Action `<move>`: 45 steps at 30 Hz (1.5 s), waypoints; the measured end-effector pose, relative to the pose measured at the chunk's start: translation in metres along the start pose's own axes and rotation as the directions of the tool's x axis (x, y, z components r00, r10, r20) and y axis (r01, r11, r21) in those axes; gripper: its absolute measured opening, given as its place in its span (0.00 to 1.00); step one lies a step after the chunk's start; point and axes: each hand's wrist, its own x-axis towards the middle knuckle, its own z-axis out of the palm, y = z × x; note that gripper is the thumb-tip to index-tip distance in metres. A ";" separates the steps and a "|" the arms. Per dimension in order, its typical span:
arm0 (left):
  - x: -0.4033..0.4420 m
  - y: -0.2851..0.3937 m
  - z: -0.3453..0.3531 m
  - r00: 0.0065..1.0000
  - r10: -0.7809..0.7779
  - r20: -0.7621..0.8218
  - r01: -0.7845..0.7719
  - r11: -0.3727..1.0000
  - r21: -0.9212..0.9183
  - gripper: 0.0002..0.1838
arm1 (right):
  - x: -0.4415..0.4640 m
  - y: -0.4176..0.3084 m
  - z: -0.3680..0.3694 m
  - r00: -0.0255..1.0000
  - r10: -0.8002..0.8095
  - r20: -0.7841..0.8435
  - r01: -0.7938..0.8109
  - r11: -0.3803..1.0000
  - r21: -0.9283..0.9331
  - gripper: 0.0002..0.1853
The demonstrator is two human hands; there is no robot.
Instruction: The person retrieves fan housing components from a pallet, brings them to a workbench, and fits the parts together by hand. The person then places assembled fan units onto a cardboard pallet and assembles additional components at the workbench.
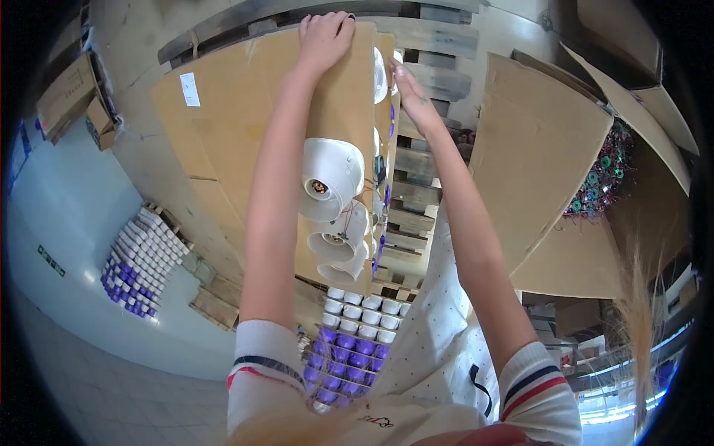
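A large brown cardboard sheet [216,111] with a white label lies in front of me. My left hand [325,41] rests on it at the far edge, fingers apart. Near the sheet's right edge is my right hand [415,97], its fingers stretched out beside a white rounded part [381,74]; whether it touches that part I cannot tell. Several white plastic housings [332,167] sit at the sheet's near right part, with round sockets inside and thin wires [346,219] between them. Purple and white pieces show in a layer along the right edge.
Wooden pallet slats [416,160] run underneath and to the right. An open cardboard box [554,163] at right holds shiny green and purple-red pieces [606,175]. Stacked white and purple cups [346,346] stand below, with another stack [141,264] at left.
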 end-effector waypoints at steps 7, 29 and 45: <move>-0.044 0.049 -0.055 0.976 -0.015 -0.216 -0.040 0.967 -0.250 0.15 | -0.121 -0.080 -0.046 0.988 0.141 0.056 -0.147 0.979 0.143 0.32; -0.434 0.535 -0.101 0.833 0.293 0.468 -0.292 0.953 -0.077 0.21 | -0.783 -0.124 -0.253 0.620 0.029 -0.784 0.141 0.979 0.148 0.18; -0.453 0.787 -0.002 0.144 0.583 0.799 -0.729 0.608 -0.313 0.25 | -0.987 -0.061 -0.248 -0.325 0.352 -0.878 0.616 0.783 0.086 0.15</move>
